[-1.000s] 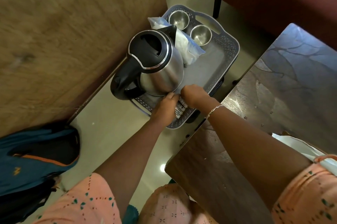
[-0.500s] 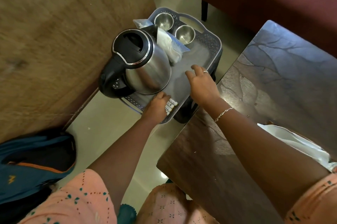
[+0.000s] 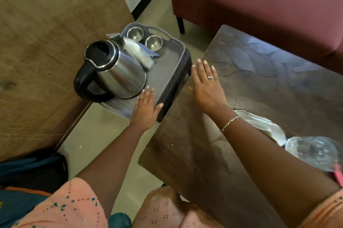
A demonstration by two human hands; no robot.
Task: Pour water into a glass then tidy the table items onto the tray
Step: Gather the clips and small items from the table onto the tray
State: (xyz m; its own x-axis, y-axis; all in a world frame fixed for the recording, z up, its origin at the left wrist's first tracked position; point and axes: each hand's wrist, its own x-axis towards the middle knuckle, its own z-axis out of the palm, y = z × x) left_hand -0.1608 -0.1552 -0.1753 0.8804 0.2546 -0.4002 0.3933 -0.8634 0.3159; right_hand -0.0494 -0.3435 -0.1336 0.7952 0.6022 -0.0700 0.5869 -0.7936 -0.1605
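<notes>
My left hand lies flat on the near corner of the grey tray, fingers straight and together, thumb out along the rim. It holds nothing. The fingertips end just short of the base of the steel electric kettle, which stands upright on the tray's left side with its black handle jutting past the rim.

My right hand is spread wide, palm down, with nothing in it. It is over the corner of the dark wooden table, just beside the tray's right rim; I cannot tell whether the palm touches the wood.

So the tray sits between my two hands and a little ahead of them, resting on a black stool next to the table. At its far end stand two small steel cups side by side, mouths up. A clear plastic packet lies between them and the kettle, leaning against the kettle's side.

Behind my right forearm, on the table, lie a clear plastic bottle and a white bag, well apart from the tray.
</notes>
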